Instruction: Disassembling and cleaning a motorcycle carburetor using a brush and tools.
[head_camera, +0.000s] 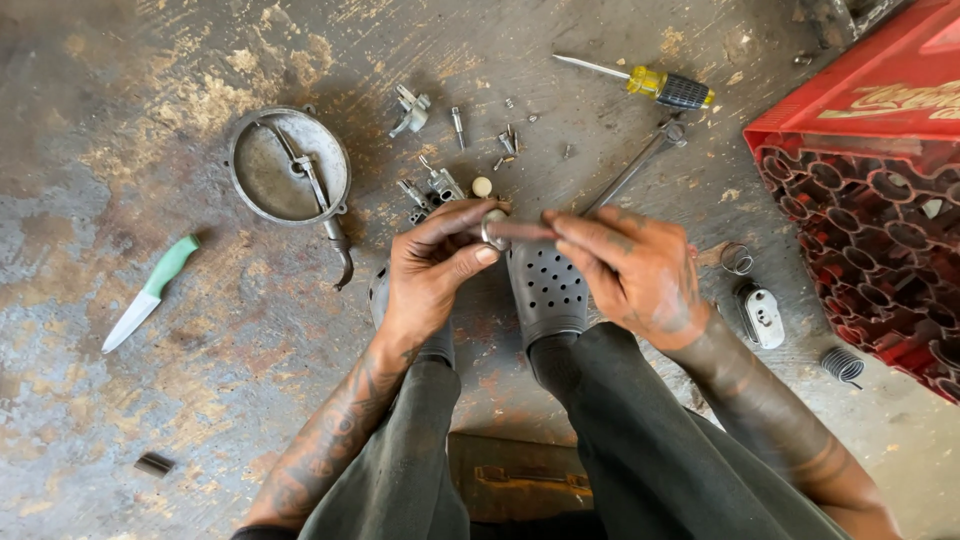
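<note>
Metal ring (492, 233) (small) between pinched fingers (470, 255)

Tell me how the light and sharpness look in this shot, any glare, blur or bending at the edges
Head view: soft even daylight, no harsh glare; faint shadows beside the round metal cover and knife. Floor parts are sharp; the left hand and right hand are slightly soft. Wide-angle bending shows at the red crate.
</note>
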